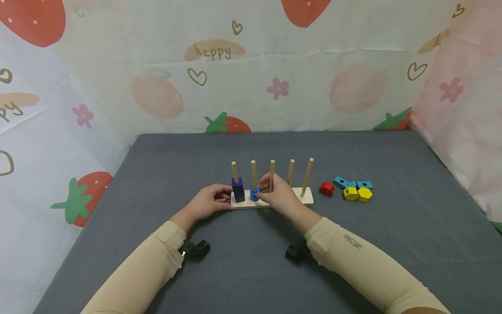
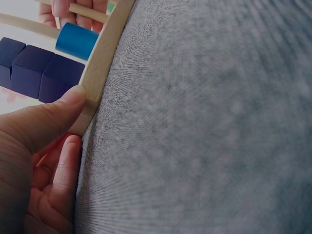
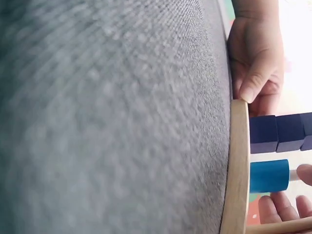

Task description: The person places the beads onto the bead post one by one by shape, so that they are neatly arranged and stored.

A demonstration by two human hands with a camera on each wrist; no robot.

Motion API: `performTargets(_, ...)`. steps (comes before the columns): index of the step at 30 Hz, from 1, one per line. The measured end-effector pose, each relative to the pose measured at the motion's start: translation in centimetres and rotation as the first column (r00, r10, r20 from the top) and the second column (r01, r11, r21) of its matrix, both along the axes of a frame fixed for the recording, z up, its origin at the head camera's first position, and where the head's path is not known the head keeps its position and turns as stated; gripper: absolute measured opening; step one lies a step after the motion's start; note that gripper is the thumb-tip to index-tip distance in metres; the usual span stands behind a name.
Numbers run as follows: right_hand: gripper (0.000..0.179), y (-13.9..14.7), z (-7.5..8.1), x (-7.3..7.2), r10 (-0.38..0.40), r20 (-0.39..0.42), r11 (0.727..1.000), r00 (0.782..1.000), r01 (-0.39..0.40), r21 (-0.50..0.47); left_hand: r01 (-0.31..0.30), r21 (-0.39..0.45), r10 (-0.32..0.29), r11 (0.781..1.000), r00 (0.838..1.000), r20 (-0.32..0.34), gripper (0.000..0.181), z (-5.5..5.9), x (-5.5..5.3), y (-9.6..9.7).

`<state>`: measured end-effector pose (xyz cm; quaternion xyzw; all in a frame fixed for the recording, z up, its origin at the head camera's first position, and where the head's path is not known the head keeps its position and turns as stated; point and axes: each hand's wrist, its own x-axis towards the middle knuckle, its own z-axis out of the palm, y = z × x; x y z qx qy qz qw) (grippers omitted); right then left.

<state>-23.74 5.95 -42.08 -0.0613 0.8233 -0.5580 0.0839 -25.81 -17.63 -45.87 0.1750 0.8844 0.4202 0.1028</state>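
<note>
A pale wooden peg board [image 1: 307,198] with several upright pegs lies on the grey table. Its leftmost peg carries stacked dark purple square blocks [image 1: 238,190]. Down against the base on the second peg sits a blue cylinder [image 3: 269,176]. My left hand [image 1: 208,201] grips the board's left end, thumb on its front edge and the other fingers curled behind the end. My right hand [image 1: 279,195] is around the second peg, its loosely bent fingers beside the blue cylinder and its thumb just past the cylinder's top. The palm partly hides the middle pegs.
Right of the board lie a red block [image 1: 327,189], yellow blocks [image 1: 364,194] and light blue blocks [image 1: 340,182], grouped close together. A small bit of blue [image 1: 336,223] peeks from behind the right sleeve [image 1: 353,253]. A patterned cloth [image 1: 274,65] hangs behind the table.
</note>
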Motion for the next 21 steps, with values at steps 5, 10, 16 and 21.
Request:
performTargets(5,0.033,0.5,0.7,0.2,0.043,0.018,0.999,0.999,-0.043,0.009,0.001,-0.001,-0.001,1.000,1.000,-0.001,0.048,-0.1,0.0,0.0)
performTargets(10,0.047,0.8,2.0,0.6,0.069,-0.014,0.996,0.998,-0.068,0.054,-0.001,-0.008,0.001,1.000,1.000,0.005,0.048,-0.2,0.0,0.0)
performTargets(16,0.048,1.3,4.0,1.0,0.098,-0.026,0.994,0.995,-0.096,0.050,-0.004,-0.009,0.004,1.000,1.000,0.003,0.048,-0.1,0.0,-0.1)
performTargets(21,0.050,2.2,5.3,1.5,0.149,-0.022,0.989,0.989,-0.149,0.016,-0.007,-0.006,0.007,1.000,1.000,0.003,0.047,-0.1,0.0,-0.1)
